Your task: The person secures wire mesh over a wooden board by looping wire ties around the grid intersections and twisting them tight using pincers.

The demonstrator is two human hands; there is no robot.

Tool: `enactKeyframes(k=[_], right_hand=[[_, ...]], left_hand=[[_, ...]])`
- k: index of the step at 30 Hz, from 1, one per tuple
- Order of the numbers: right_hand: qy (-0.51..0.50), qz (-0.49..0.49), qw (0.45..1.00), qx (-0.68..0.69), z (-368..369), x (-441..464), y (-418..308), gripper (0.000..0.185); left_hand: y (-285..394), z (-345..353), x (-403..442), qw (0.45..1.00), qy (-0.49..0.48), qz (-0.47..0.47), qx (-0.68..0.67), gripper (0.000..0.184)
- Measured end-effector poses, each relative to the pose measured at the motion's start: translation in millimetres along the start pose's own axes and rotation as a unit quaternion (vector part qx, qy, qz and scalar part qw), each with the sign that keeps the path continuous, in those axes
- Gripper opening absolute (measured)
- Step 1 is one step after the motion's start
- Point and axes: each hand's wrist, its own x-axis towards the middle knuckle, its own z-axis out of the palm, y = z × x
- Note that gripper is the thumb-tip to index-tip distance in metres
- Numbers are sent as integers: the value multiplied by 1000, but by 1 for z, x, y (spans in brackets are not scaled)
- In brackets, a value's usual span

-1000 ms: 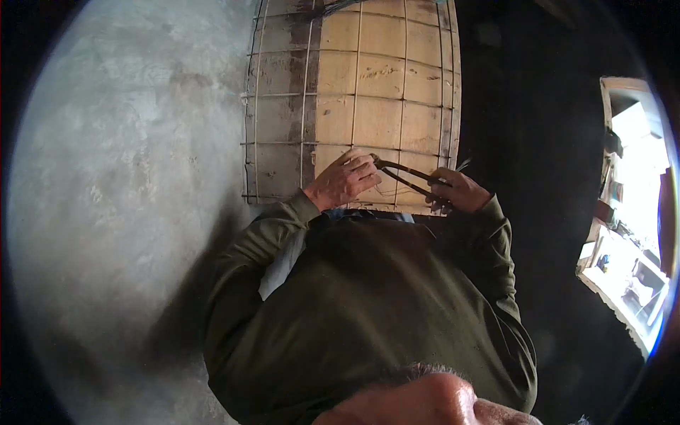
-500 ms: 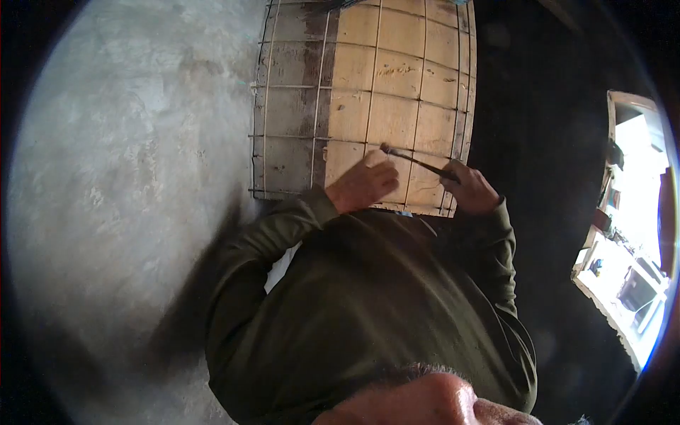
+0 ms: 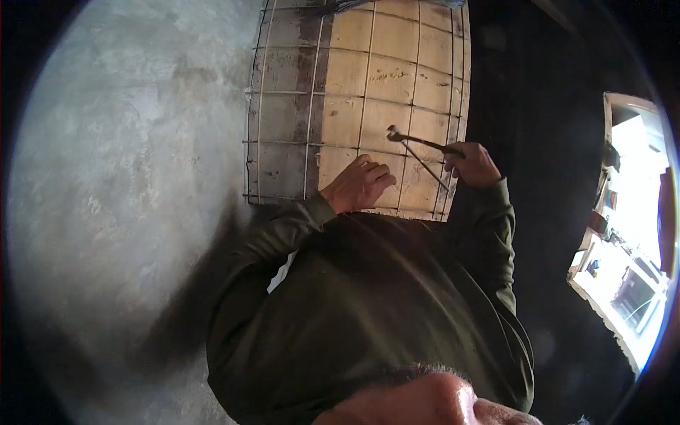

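Observation:
My right hand (image 3: 473, 166) is wrapped around one handle of a pair of pincers (image 3: 425, 143). The other handle swings free, spread down and to the right, and the tool's head points left over the mesh. Just left of it, my left hand (image 3: 360, 185) is held with fingers curled in; anything between them is hidden. Both hands are above the near part of a grid of thin metal bars (image 3: 365, 95), which lies over wooden boards (image 3: 343, 127).
A bundle of thin dark wire (image 3: 346, 6) lies at the far end of the grid. Grey concrete (image 3: 127, 177) spreads along the left, with a dark area on the right. Beyond that, a bright opening (image 3: 630, 227) shows objects outside.
The pincers have moved up and away from my left hand, and their handles have spread apart. My right hand has risen slightly; the left stays near the same place.

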Motion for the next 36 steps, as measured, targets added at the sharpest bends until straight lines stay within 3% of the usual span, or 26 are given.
enactKeyframes(k=[5,7,8,10,11,12,13,14,15,16,17,18,20,22,23,24,26,27,28,30,32,33,35,36], right_hand=[[-50,-20,998,41,-7,37,65,29],[-2,49,996,68,-14,41,83,30],[2,54,996,70,-14,46,88,30],[135,-75,983,-95,-10,46,86,31],[148,1,982,-116,-8,44,80,36],[149,5,982,-116,-2,40,70,36],[283,-87,922,-251,3,36,59,39],[403,-176,817,-374,8,35,52,42],[361,-207,864,-282,12,38,50,46],[313,-243,897,-197,21,33,38,47],[194,-207,953,-107,30,23,26,48],[71,-164,984,-14,37,9,6,48],[-41,-129,990,-32,66,0,17,49],[-52,-196,972,-121,96,-2,48,48],[-38,-239,958,-157,103,-5,54,38],[-39,-237,958,-156,107,-12,52,38],[-64,-258,964,-4,116,-31,37,29],[-90,-162,980,73,103,-43,0,25],[-91,-163,980,73,99,-46,-9,25],[-6,-126,981,148,94,-49,-20,22],[105,-115,980,122,78,-49,-32,23],[120,-137,979,94,74,-45,-30,22],[136,-161,975,63,68,-40,-26,22],[95,-175,980,26,67,-38,-23,21]], left_hand=[[-16,-26,6,985,10,-100,-141,17],[-16,-59,8,958,-58,-193,-205,20],[-24,-59,5,958,-61,-189,-208,20],[-41,-50,-1,937,-15,-195,-291,20],[-49,-40,-2,920,-19,-219,-326,21],[-51,-31,-1,919,-22,-217,-328,21],[-51,-24,3,891,-3,-247,-380,20],[-51,-18,5,859,16,-277,-429,19],[-49,-18,7,859,15,-278,-431,19],[-47,-19,9,798,-15,-342,-496,18],[-46,-18,10,726,-46,-402,-556,17],[-47,-15,9,724,-50,-402,-558,17],[-54,-9,5,646,-42,-412,-641,15],[-66,-7,-8,624,-34,-410,-664,15],[-72,-9,-15,603,-21,-408,-685,14],[-71,-19,-20,602,-23,-409,-685,14],[-58,-47,-26,624,-3,-429,-653,14],[-53,-56,-26,624,-4,-429,-653,14],[-48,-63,-28,635,23,-408,-656,14],[-40,-75,-28,645,53,-388,-657,15],[-34,-82,-28,662,84,-389,-635,17],[-34,-80,-27,663,86,-388,-634,17],[-36,-71,-23,716,133,-374,-575,19],[-37,-70,-22,717,137,-372,-573,19]])
